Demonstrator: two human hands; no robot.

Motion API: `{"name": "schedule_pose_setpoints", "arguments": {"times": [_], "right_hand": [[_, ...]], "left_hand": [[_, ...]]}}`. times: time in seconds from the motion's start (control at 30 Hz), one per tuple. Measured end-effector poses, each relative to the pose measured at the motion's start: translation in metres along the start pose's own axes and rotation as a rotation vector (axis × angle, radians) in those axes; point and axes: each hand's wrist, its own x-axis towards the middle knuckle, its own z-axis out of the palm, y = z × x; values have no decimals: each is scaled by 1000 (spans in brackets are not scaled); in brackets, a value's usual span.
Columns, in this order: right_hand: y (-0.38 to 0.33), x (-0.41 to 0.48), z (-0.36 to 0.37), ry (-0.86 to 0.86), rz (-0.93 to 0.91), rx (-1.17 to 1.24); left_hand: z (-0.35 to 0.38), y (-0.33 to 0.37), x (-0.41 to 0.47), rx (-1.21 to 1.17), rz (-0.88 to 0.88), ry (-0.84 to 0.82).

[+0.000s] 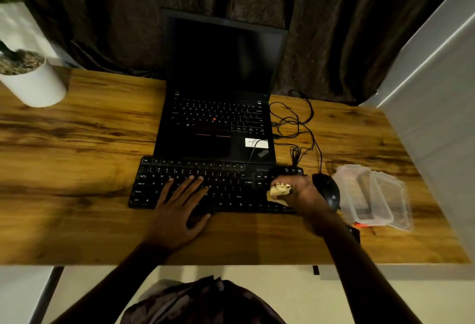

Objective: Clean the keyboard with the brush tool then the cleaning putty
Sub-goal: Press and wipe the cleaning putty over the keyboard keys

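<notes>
Keyboard [231, 190] lies near the front edge of the desk [77, 169], about the middle. Its long side runs left to right along that edge, and the letters face the person. The putty [279, 190] is a yellow lump at the keyboard's right end. The right hand [300, 192] has its fingers curled tight round it. The left hand [180, 203] lies flat on the middle keys, fingers straight and a bit apart. Most keys lie left of the putty, so I think it should go that way. The mouse [327, 190] sits just right of the right hand.
</notes>
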Motion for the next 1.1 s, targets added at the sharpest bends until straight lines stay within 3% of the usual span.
{"name": "schedule_pose_setpoints", "arguments": {"times": [0.2,0.4,0.67,0.9,1.1], "right_hand": [[-12,12,12,-43,-61,-171],[24,5,5,-4,69,-160],[0,3,9,29,-37,-203],[19,10,34,-100,-109,-325],[9,2,11,-38,-175,-425]], "left_hand": [[1,0,0,2,-6,-9],[1,-1,-1,-9,0,-7],[1,-1,-1,5,-4,-6],[0,0,-1,-9,2,13],[-1,1,-2,-2,-1,-6]]}}
